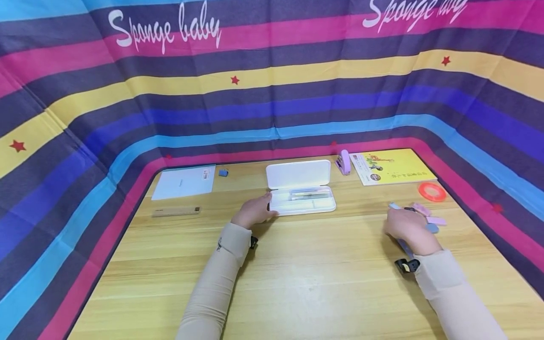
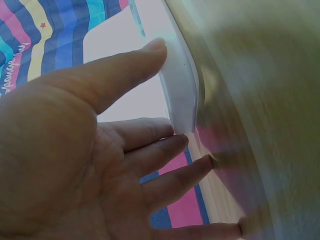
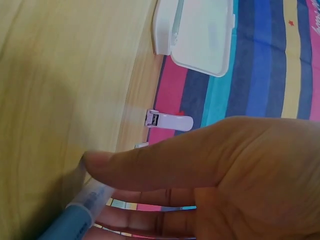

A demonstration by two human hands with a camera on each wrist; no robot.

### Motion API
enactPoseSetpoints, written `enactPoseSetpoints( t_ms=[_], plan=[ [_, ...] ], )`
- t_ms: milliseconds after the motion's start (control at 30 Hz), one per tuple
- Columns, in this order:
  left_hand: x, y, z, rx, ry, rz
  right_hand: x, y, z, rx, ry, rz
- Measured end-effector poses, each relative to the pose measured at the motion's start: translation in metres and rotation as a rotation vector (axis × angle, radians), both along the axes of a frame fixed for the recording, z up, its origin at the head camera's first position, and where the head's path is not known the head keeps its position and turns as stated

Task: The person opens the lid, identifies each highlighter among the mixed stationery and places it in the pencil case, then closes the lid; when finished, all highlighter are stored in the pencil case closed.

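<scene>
A white pencil case (image 1: 302, 208) lies with its lid (image 1: 299, 174) raised, and slim pens (image 1: 309, 194) rest inside. My left hand (image 1: 254, 211) is at its left end. In the left wrist view the thumb (image 2: 132, 67) presses the case's front wall (image 2: 180, 85) while the forefinger touches its end; the other fingers are spread. Over at the right, my right hand (image 1: 407, 229) holds a blue marker (image 1: 405, 248). Its blue barrel and clear section (image 3: 90, 200) show below the thumb in the right wrist view; the curled fingers partly hide it.
Beside the right hand lie small pink pieces (image 1: 436, 220) and a grey-blue piece (image 1: 431, 228). An orange tape ring (image 1: 432, 191), a yellow book (image 1: 395, 167) and a purple stapler (image 1: 344, 163) stand behind. Far left are a white booklet (image 1: 182, 183), a blue sharpener (image 1: 223, 173) and a wooden ruler (image 1: 176, 212).
</scene>
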State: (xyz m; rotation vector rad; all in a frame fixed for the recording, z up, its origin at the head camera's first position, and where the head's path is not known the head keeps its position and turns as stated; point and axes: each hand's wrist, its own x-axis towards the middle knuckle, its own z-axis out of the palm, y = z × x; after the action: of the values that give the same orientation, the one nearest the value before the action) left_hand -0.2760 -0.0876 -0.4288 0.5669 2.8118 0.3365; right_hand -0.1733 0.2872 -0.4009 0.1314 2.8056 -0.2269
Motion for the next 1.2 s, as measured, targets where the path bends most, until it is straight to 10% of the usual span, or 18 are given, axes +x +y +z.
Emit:
enactPoseSetpoints(
  t_ms=[1200],
  plan=[
    [-0.001, -0.002, -0.004, 0.022, 0.005, -0.018, -0.045, -0.027, 0.001, -0.102, 0.5, 0.116]
  ],
)
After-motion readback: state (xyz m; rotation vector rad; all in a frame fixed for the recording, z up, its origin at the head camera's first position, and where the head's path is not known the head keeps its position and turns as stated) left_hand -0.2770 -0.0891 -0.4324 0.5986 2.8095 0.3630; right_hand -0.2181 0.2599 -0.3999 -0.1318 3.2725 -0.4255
